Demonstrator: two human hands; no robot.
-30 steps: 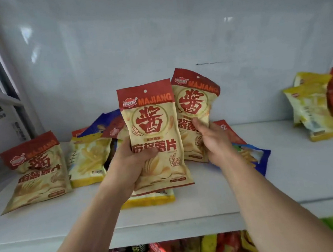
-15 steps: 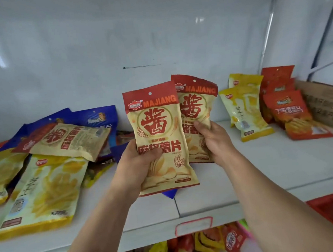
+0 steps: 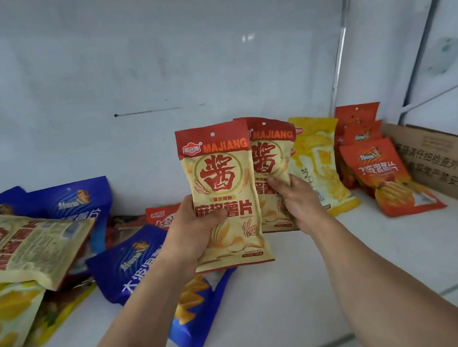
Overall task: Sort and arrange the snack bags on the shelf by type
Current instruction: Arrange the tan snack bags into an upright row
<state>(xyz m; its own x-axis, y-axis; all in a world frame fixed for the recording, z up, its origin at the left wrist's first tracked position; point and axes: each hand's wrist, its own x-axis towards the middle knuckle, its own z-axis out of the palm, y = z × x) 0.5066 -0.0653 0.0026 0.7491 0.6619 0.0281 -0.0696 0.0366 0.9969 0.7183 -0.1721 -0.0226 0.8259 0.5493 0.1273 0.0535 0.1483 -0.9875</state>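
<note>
My left hand grips a beige and red MAJIANG chip bag upright above the white shelf. Just behind it to the right, my right hand holds a second identical MAJIANG bag. A third bag of that type lies on the mixed heap at the left. Yellow bags stand against the back wall right of my hands, with orange-red bags beside them.
Blue bags and yellow bags lie jumbled on the left half of the shelf. A cardboard box stands at the far right. A metal upright divides the back panel. Bare shelf lies below my right forearm.
The view has swung right along the shelf: the sorted yellow and orange bags came nearer, and the heap slid left. Both hands keep their bags, now closer to the yellow bags.
</note>
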